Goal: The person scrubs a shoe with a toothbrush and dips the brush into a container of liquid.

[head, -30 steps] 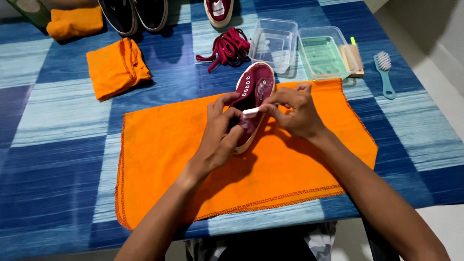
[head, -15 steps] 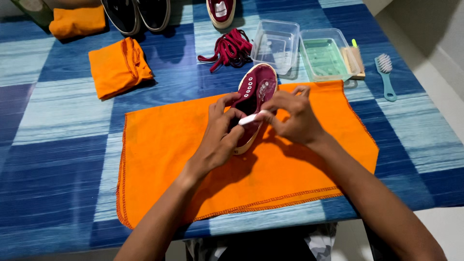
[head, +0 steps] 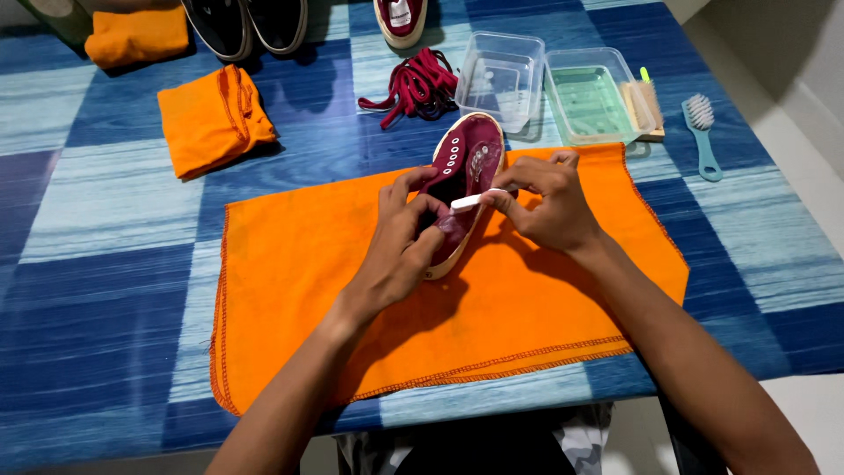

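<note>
**A:** ok so what's going on at the table? I see a maroon shoe (head: 464, 180) lying on a big orange cloth (head: 299, 290), toe pointing away from the person.

**B:** yep, laces are out of it. The left hand (head: 400, 251) is curled around the heel end, fingers wrapped over the side and thumb up near the opening, so it's closed on the shoe. The right hand (head: 549, 202) is pinching a small white stick-like thing (head: 470, 201) between thumb and fingertips, and its tip sits right at the shoe's opening. Can't tell exactly what that white thing is, too small.

**A:** and the stuff around it?

**B:** just past the toe there's a pile of dark red laces (head: 418, 86), and beside those a clear plastic tub (head: 499, 75). Next to that, a second tub with greenish liquid (head: 593, 105), its near corner right at the edge of the cloth. A wooden brush (head: 649, 104) is tucked just beside that one, and a teal brush (head: 702, 136) lies further right on the blue checked table (head: 105, 290).

**A:** left side?

**B:** a folded orange cloth (head: 209, 119), well apart from the shoe. Along the far edge: another orange bundle (head: 136, 37), a pair of dark shoes (head: 251, 22), and a second maroon shoe (head: 400, 18).
</note>
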